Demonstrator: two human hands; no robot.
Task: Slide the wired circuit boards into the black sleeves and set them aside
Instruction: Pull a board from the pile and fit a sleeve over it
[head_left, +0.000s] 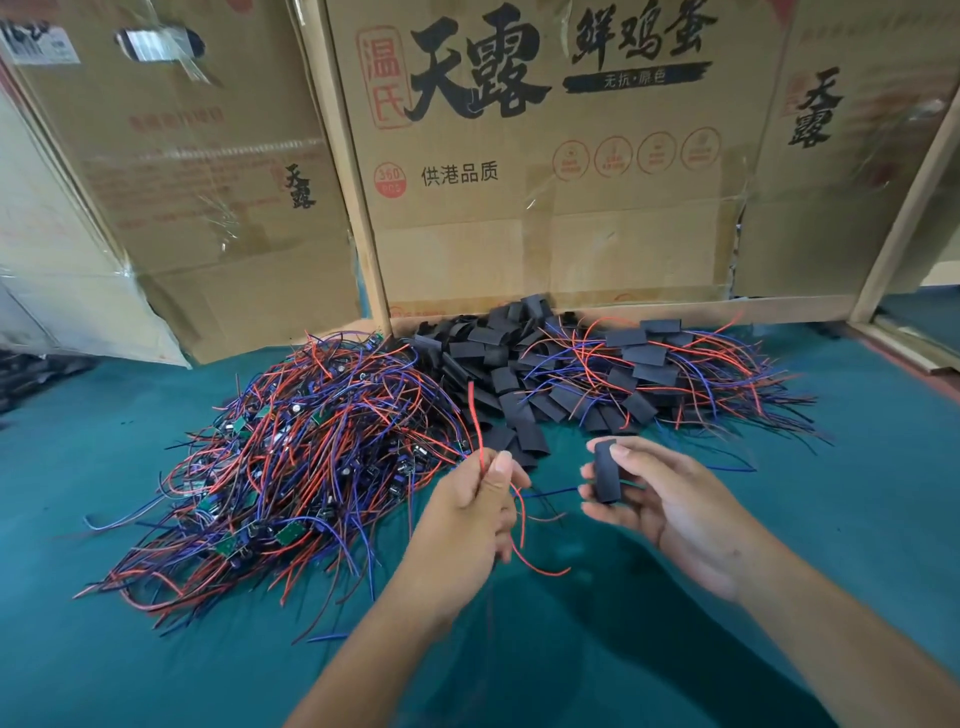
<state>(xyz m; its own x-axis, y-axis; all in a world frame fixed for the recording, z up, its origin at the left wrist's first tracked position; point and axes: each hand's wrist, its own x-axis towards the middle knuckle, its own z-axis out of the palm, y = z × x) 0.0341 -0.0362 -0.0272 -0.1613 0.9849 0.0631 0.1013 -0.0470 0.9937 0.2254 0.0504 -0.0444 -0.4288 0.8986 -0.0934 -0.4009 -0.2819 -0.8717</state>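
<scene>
left hand (475, 512) clenches red wire (477, 421); right hand (657, 506) pinches flat black sleeve (606, 472).

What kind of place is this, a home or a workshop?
Most likely a small hand-assembly workbench: a heap of wired circuit boards, a pile of black sleeves, and a green table walled by egg cartons.

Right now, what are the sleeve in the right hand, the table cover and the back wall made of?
Black sleeve: matte, flattened tube, likely soft plastic or heat-shrink. Table cover: teal, dull, looks like fabric or felt. Back wall: printed brown corrugated cardboard with glossy tape strips.
</scene>
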